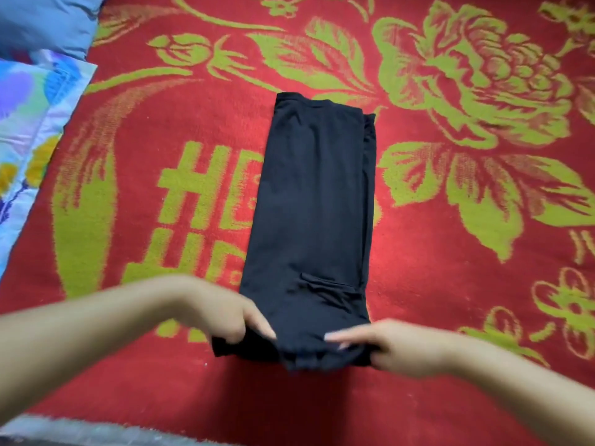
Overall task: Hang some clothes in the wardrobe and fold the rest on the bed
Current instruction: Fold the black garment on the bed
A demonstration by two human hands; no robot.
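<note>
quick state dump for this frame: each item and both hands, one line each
black garment: folded into a long narrow strip, flat on the blanket, near end gathered in both hands
left hand: grips the near left corner
right hand: grips the near right corner
red floral blanket: spread flat
patterned pillow: lying at the left edge

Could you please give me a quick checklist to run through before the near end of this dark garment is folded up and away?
1. Both hands on the near end: ok; the left hand and right hand each grip the near edge of the long black folded cloth garment.
2. Long sides lined up: not ok; an under layer sticks out along the right side near the far end.
3. Cloth lying flat: not ok; wrinkles bunch just beyond the hands.
4. Room on the red and green flowered blanket to fold forward: ok.
5. Grip firmness: cannot tell; the hands are blurred.
</note>
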